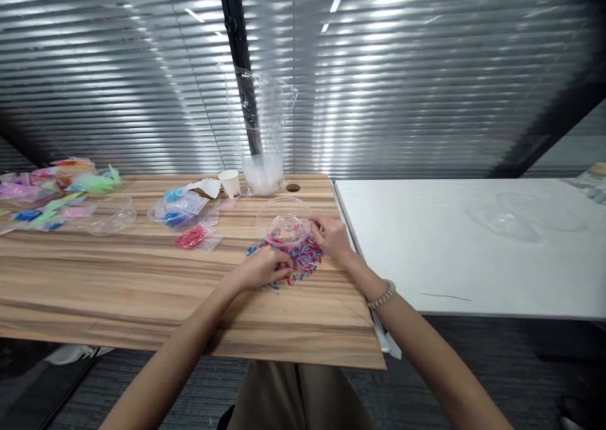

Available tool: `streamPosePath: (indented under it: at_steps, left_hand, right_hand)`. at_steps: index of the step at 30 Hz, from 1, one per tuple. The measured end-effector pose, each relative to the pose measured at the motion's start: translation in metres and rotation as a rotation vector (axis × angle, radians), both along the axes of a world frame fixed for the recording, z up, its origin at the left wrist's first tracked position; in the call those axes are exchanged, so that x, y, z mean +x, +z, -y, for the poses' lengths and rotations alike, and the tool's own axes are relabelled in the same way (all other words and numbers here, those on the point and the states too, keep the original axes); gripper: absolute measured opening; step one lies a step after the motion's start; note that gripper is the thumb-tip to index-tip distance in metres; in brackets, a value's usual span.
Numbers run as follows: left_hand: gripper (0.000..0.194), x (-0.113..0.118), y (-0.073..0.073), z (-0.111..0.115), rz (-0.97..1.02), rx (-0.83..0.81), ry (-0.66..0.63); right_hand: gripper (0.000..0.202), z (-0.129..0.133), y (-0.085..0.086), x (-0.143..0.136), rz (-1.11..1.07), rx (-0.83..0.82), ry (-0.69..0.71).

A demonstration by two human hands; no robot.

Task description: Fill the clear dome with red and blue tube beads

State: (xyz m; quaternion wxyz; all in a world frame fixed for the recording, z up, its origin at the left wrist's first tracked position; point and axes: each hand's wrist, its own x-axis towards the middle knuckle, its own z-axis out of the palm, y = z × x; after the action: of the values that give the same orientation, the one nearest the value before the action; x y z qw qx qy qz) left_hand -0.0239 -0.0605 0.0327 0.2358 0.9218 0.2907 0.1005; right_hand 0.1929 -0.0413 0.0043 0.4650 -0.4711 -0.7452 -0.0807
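A clear round plastic bowl [284, 210] stands on the wooden table, with small pieces visible inside it. In front of it and around its near side spreads a loose pile of small red, pink and blue pieces [303, 253]. My left hand [267, 267] is at the left front of the pile, fingers curled together over the pieces; what they pinch is too small to tell. My right hand [330, 235] is at the bowl's right side, its fingers bent close to the rim and the pile. Whatever lies between those fingertips is hidden.
Left of the bowl are a packet of red pieces [191, 237], a clear container with blue packets [177, 210] and a paper cup [230, 183]. A tall clear bag [264, 172] stands behind. Colourful bags [61, 180] lie far left. The white table [426, 247] holds clear lids [506, 218].
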Motion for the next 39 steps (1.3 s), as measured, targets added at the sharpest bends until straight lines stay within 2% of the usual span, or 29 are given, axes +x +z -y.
streamPosePath:
  at_steps: [13,28,39]
  left_hand:
    - [0.016,0.0013,-0.0008,0.0019,-0.02,0.06,-0.062]
    - [0.017,0.0033,0.0047,0.004,0.016,-0.041,-0.019]
    - [0.021,0.0019,0.0007,0.0025,0.0,-0.042,0.041]
  right_hand:
    - [0.02,-0.0003,-0.0002,0.0009,0.01,0.004,-0.012]
    - [0.02,0.0019,0.0027,-0.0005,0.007,-0.023,-0.023]
    - [0.02,0.0018,0.0018,-0.0005,-0.008,-0.034,-0.007]
